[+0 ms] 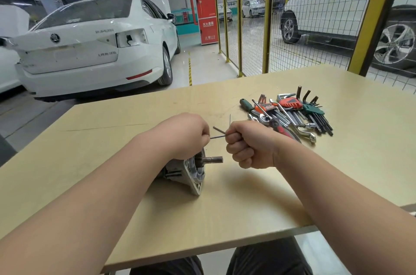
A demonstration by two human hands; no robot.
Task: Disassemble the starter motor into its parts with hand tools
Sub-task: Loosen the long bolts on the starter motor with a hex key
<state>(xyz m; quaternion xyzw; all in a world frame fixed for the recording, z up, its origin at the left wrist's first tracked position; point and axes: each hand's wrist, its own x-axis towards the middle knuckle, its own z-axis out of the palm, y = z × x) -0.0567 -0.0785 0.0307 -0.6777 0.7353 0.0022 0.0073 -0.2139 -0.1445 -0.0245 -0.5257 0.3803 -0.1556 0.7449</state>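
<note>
The starter motor [192,173] lies on its side on the table, its grey flange and steel shaft [212,159] pointing right. My left hand [186,134] curls over the top of the motor body and hides most of it. My right hand [249,145] is a fist to the right of the shaft, gripping thin dark hex keys [219,130]. One thin key [217,137] runs level from the right fist to the left hand's fingers. Whether the left fingers pinch it or the motor's edge is hidden.
A heap of hand tools [290,114] lies at the back right of the wooden table [337,162]: hex key sets, a green-handled screwdriver, a ratchet, pliers. A yellow mesh fence [267,17] stands behind the table. Cars are parked beyond.
</note>
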